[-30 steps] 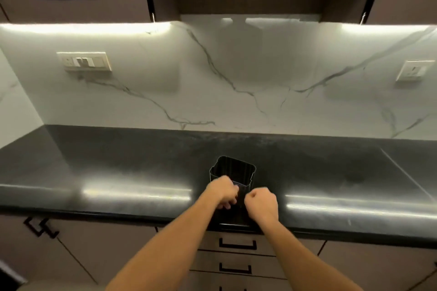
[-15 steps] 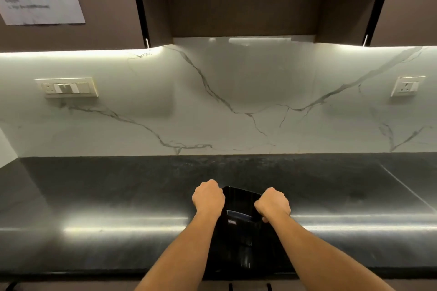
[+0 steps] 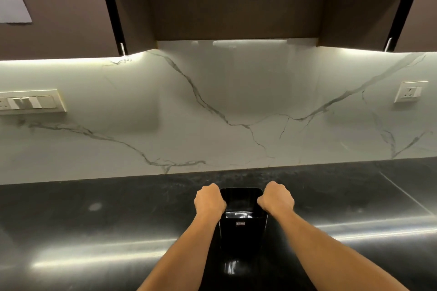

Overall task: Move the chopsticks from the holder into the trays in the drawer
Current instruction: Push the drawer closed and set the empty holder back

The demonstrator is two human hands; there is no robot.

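A glossy black chopstick holder [image 3: 241,236] stands upright on the dark countertop [image 3: 94,231], straight in front of me. My left hand [image 3: 209,202] is closed on the left side of its rim. My right hand [image 3: 276,199] is closed on the right side of the rim. The mouth of the holder looks dark and no chopsticks show in it. The drawer and its trays are out of view below the frame.
A white marble backsplash [image 3: 212,113] rises behind the counter. A switch panel [image 3: 28,101] sits on it at the left and a socket [image 3: 410,94] at the right. Brown wall cabinets [image 3: 59,7] hang overhead.
My view has tilted up, so the drawer fronts have dropped out of sight. Both hands went from in front of the holder to either side of its rim.
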